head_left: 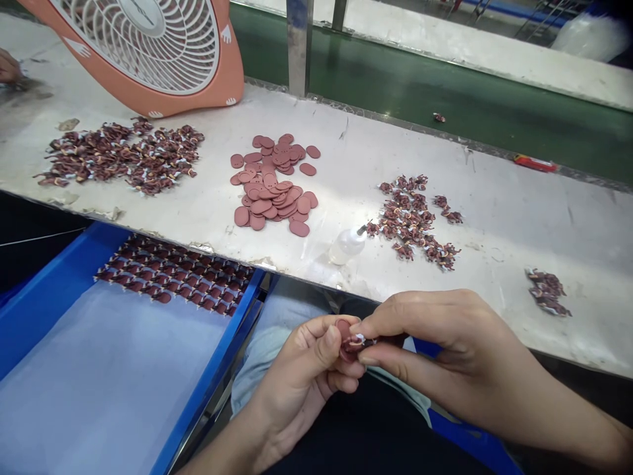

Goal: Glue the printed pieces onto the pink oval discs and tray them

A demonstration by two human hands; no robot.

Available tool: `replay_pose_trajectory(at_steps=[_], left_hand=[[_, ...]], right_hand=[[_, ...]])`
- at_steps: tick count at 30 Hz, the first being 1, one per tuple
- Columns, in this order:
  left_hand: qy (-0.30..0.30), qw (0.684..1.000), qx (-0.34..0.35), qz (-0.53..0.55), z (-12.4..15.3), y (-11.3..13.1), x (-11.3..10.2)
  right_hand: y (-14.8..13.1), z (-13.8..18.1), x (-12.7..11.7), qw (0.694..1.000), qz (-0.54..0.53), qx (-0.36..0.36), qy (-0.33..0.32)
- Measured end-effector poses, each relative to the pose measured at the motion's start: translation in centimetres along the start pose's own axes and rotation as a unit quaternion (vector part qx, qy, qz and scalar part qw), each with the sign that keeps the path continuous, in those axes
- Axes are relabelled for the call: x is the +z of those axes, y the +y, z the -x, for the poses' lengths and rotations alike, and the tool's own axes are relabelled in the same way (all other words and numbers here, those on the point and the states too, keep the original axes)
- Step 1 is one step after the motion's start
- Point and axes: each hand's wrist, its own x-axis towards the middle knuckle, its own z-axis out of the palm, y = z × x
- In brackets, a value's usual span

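Note:
My left hand (316, 366) pinches a reddish-brown oval base (343, 327) between thumb and fingers, above my lap. Against that base, my right hand (435, 343) holds a small dark brown figurine (360, 341) with white and yellow details, gripped by thumb and forefinger. The fingers hide much of both pieces. Beyond my hands, a small clear squeeze bottle (347, 245) with a dark tip stands near the table edge. Loose oval bases (277, 191) lie heaped in the middle of the table, and similar figurines (413, 221) are piled to the right of the bottle.
A blue tray (182, 409) at lower left holds rows of figurines on bases (178, 270). An orange fan (192, 102) stands behind a larger figurine pile (123, 155). Several figurines (547, 291) lie far right, near a red object (535, 163). Another person's hand (8, 68) shows far left.

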Motion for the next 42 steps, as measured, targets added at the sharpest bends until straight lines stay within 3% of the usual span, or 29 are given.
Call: replay_pose_trajectory(at_steps=[20,42], left_hand=[[0.024,0.999,0.001,0.026,0.1,-0.1,0.3],[0.001,0.999,0.024,0.022,-0.3,0.3,0.1]], right_hand=[[-0.4,-0.1,0.3,1.0,-0.008,0.012,0.008],[-0.4,-1.0,-0.2,1.0,-0.008,0.005,0.01]])
